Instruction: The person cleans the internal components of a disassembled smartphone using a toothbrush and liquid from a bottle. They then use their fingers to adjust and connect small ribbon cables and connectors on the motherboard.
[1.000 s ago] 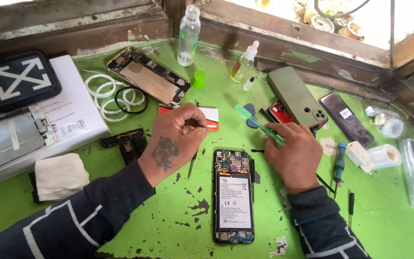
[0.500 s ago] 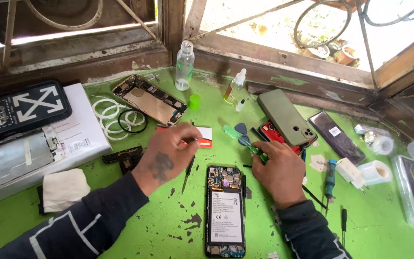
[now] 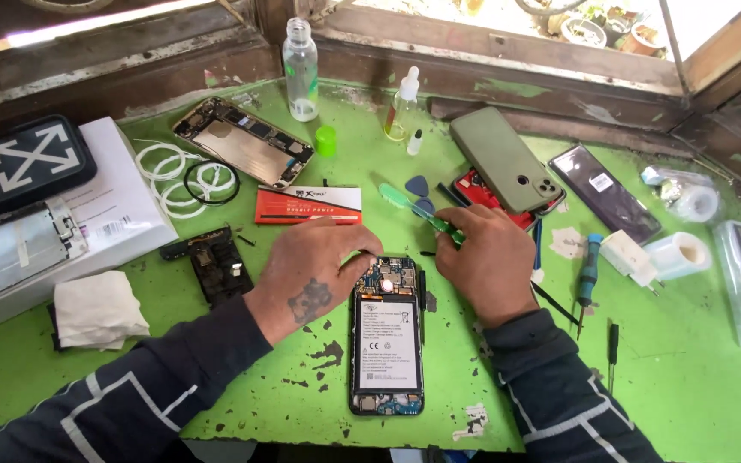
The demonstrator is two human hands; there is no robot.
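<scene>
1. Centrally, an opened phone (image 3: 386, 334) lies flat on the green table (image 3: 688, 377), back cover off, white battery and circuit board exposed, long axis pointing away from the person.
2. Left hand (image 3: 315, 266): rests palm down at the phone's top left corner, fingers curled, fingertips (image 3: 369, 257) touching the upper edge by the board. Whether something small is pinched there, I cannot tell.
3. Right hand (image 3: 486, 257): just right of the phone's top, closed around a green-handled tool (image 3: 418, 210); the handle sticks out up and left from the fist.
4. Hands are apart, one on each side of the phone's top end.
5. Just beyond the left hand: a red and white card (image 3: 308, 205). Left of it, a small black part (image 3: 216, 261) and a folded white cloth (image 3: 96, 310).
6. Beyond the right hand: an olive-green phone (image 3: 508, 163) lying face down over a red one (image 3: 482, 190); a dark phone (image 3: 604, 193) beside it.
7. Far edge: clear bottle (image 3: 300, 69), small dropper bottle (image 3: 402, 105), a gutted phone frame (image 3: 242, 141).
8. Right of the right hand: a blue screwdriver (image 3: 589, 270).
</scene>
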